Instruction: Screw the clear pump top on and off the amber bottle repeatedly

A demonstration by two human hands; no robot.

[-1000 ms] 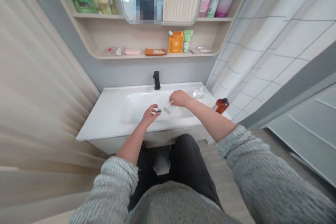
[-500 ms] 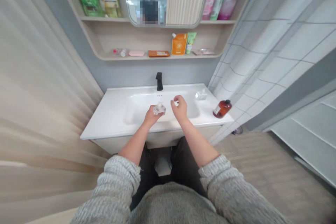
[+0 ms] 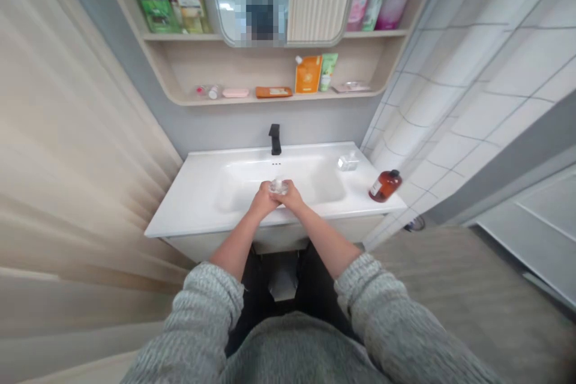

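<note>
Over the front of the white sink basin (image 3: 315, 171), both hands are together around a small clear glass container (image 3: 278, 186), whose exact kind is too small to make out. A whitish part sticks up at its top. My left hand (image 3: 262, 201) is closed on its left side. My right hand (image 3: 292, 196) closes on it from the right, with the fingertips of the two hands meeting under and in front of it. Behind the hands stands the black faucet (image 3: 275, 140).
On the counter's right side sit a clear square container (image 3: 348, 162) and an amber bottle (image 3: 385, 186) with a black cap. A shelf above holds an orange pouch (image 3: 308, 74), a green tube (image 3: 328, 72) and several small items. A curtain (image 3: 81, 132) hangs at the left.
My right hand has come left and down from beside the clear glass container and now grips it together with my left hand. The view has shifted slightly.
</note>
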